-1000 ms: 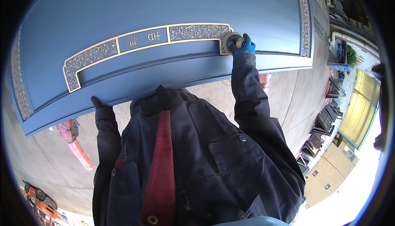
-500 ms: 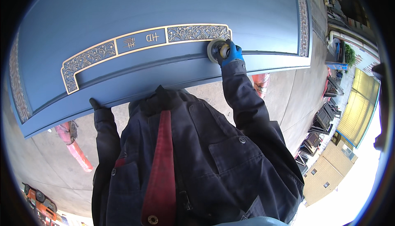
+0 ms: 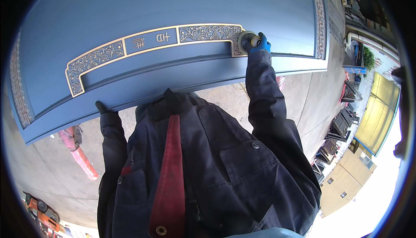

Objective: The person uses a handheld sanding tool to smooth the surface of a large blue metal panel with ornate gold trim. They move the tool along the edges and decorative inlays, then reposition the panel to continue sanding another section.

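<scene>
A large blue-grey door panel lies before me. On it is a curved carved trim piece with gold edges, scrollwork and two characters. My right hand, in a blue glove, is closed around a round disc-shaped tool with a dark rim and brass-coloured middle. The tool rests at the trim's right end, overlapping its carving; its exact kind is unclear. My left hand, dark-gloved, lies at the panel's near edge with a finger stretched out. Nothing shows in it; its other fingers are hard to make out.
Carved strips run along the panel's short sides. Beneath its near edge stands a pink-red wrapped support on the concrete floor. Dark frames stack up at the right. An orange vehicle is at the lower left.
My right hand has carried the round tool right and slightly up, uncovering the trim's lower right leg. The trim appears slightly farther right. My left hand stays nearly in place.
</scene>
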Available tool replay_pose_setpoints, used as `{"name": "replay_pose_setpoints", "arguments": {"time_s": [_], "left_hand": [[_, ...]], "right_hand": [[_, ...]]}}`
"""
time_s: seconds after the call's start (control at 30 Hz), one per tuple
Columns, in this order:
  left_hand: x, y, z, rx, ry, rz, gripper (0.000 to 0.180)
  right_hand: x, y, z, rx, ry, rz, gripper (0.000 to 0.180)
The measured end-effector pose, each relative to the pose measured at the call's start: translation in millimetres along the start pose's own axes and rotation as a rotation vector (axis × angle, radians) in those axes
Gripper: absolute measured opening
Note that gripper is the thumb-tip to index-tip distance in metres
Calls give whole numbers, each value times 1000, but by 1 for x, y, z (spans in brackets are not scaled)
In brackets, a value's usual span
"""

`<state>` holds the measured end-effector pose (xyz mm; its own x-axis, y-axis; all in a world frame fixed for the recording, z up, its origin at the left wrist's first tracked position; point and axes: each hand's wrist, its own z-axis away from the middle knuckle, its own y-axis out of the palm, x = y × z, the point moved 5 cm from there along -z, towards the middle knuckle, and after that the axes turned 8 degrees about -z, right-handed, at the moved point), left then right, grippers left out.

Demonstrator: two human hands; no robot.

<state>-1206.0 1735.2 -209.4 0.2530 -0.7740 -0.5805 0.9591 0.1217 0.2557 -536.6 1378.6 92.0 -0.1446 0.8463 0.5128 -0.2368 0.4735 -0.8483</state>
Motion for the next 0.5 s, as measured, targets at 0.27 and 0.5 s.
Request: {"name": "replay_pose_setpoints", "arguments": {"time_s": [0.27,0.5], "left_hand": [[1,-1,-7,84,19,25,106],[-5,9,7,85,15,7,107]], "right_hand": [[-45,-13,12,-96,62,24,97],[-39,-1,19,107,-7,53,96]]}}
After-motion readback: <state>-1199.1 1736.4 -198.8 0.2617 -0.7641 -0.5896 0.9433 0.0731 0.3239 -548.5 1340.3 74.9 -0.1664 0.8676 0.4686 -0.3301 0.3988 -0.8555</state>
